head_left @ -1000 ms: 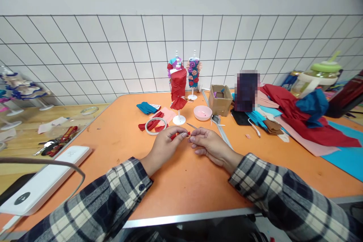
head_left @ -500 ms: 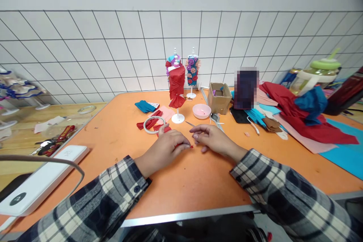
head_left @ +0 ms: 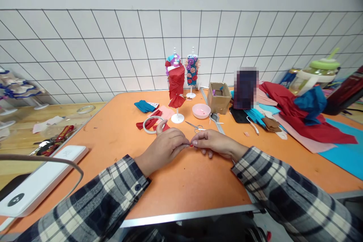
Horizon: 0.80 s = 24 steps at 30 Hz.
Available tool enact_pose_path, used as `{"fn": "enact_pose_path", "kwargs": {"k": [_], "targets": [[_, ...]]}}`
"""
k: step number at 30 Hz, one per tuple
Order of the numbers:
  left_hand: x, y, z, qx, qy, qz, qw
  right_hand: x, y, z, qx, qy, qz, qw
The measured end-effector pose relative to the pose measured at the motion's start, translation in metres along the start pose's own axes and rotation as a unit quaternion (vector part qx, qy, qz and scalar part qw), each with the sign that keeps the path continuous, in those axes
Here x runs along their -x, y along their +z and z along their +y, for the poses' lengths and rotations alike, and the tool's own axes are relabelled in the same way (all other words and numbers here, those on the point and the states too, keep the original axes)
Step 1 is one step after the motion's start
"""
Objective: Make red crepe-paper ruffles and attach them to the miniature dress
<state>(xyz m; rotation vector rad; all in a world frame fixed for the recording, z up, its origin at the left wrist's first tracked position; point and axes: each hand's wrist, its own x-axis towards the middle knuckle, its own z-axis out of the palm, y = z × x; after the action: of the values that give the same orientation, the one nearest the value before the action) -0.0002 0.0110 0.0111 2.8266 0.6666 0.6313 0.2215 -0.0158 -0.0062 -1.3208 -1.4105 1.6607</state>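
Low over the orange table, my left hand is closed, with a small piece of red crepe paper poking out at its fingertips. My right hand pinches the other side of that piece, so the two hands nearly meet; most of the paper is hidden by fingers. Just beyond the right hand lie small scissors. A roll of tape rests on red paper strips beyond my left hand. Behind them stands a small dress form wrapped in red paper, upright on a white base.
A pink bowl and a cardboard box stand at the back. Another decorated dress form is near the wall. Coloured paper sheets and a green-lidded bottle crowd the right. A white power bank lies left.
The hands came apart, then my right fingers returned to pinch the red paper at my left fingertips. Both hands sit slightly lower, and the scissors show more fully.
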Motion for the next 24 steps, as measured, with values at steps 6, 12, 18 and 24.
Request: {"fn": "enact_pose_path", "kwargs": {"k": [6,12,18,24], "targets": [[0.001,0.002,-0.005,-0.004,0.013,0.023,1.0,0.002,-0.003,-0.003,-0.056,0.037,-0.015,0.998],[0.0,0.001,-0.001,-0.009,0.042,0.019,0.999,0.0,-0.001,-0.002,-0.022,0.016,0.004,1.0],[-0.001,0.004,0.003,-0.05,0.0,-0.017,0.999,-0.003,0.003,-0.001,0.236,-0.158,0.081,0.955],[-0.001,0.013,0.001,-0.044,-0.052,-0.038,0.997,0.0,0.006,-0.001,0.472,-0.306,0.116,0.819]]}}
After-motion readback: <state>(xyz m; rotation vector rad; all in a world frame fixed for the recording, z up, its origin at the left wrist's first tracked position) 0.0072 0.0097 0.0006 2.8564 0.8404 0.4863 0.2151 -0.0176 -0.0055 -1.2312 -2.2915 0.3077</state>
